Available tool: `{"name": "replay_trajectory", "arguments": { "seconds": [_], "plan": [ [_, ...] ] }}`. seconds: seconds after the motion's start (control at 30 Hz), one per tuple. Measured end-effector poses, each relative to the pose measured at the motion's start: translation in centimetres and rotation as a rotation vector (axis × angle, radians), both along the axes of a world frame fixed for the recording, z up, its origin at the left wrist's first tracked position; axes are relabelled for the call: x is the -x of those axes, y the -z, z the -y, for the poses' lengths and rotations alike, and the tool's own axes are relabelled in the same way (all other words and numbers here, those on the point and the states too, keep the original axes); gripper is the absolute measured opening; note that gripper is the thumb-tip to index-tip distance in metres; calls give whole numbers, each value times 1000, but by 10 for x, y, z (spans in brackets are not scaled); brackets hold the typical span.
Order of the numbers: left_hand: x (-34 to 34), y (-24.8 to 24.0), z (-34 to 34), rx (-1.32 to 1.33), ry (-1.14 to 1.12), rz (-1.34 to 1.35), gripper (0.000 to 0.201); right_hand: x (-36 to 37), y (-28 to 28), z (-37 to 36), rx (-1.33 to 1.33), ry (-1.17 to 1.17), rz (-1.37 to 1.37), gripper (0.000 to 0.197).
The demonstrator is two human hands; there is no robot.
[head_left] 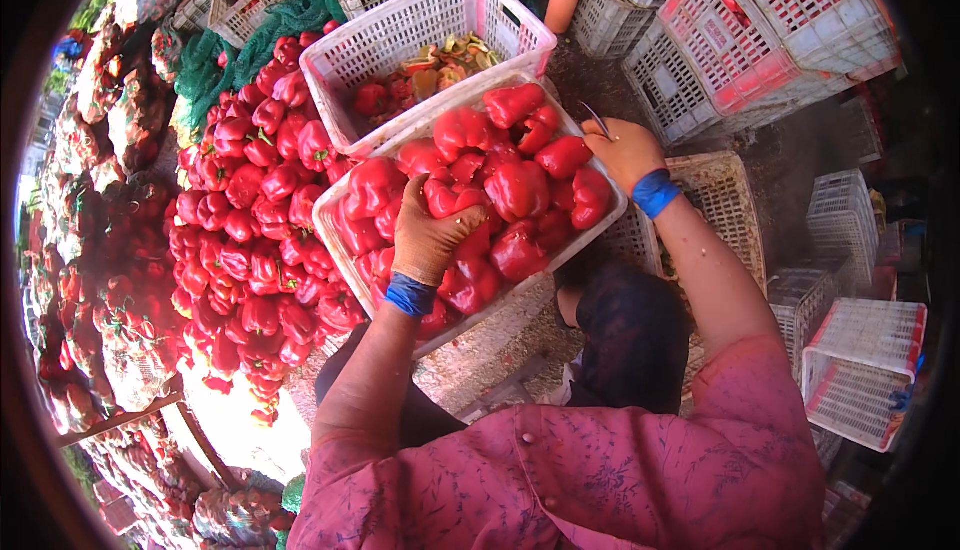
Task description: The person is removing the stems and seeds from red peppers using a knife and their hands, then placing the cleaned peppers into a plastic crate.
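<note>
My left hand (432, 240), in an orange-brown glove with a blue band at the wrist, is on the peppers in a crate. Its thumb and fingers curve round a red bell pepper (442, 196), partly hidden by the hand. Held at the crate's right rim, my gloved right hand (628, 155) is closed on a small knife (596, 118); the thin blade points up and left, and the handle is mostly hidden. The white plastic crate (470, 328) between my arms is heaped with red bell peppers, several showing hollows on top.
Beyond it, a second white crate (330, 70) contains pepper scraps (440, 68). A large pile of red peppers (255, 210) lies to the left, beside green netting (275, 25). Stacked crates (730, 35) and an orange bottle (563, 2) stand far right. Another crate (722, 200) sits under my right forearm.
</note>
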State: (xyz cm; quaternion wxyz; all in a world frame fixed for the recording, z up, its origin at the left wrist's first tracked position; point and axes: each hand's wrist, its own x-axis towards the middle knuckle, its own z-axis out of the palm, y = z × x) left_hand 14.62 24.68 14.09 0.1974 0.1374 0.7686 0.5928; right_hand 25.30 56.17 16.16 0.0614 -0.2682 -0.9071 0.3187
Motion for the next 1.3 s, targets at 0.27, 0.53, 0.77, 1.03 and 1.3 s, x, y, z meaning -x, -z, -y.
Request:
{"name": "replay_trajectory", "arguments": {
  "seconds": [0.27, 0.53, 0.77, 1.03, 1.3],
  "plan": [
    [5, -5, -28, 60, -10, -235, 98, 110, 99, -1, -5, -30, 309, 28],
    [19, -27, -110, 316, 277, -790, 90, 49, 61, -31, 833, 225, -111, 23],
    [34, 1, -213, 901, 464, -751, 94, -14, 49, -42, 817, 441, -209, 25],
    [32, 33, -220, 1055, 552, -686, 109, 61, 73, -46, 405, 161, 2, 30],
    [38, 79, -236, 1104, 294, -651, 111, 96, 93, -50, 202, -3, 138, 43]
  ]
}}
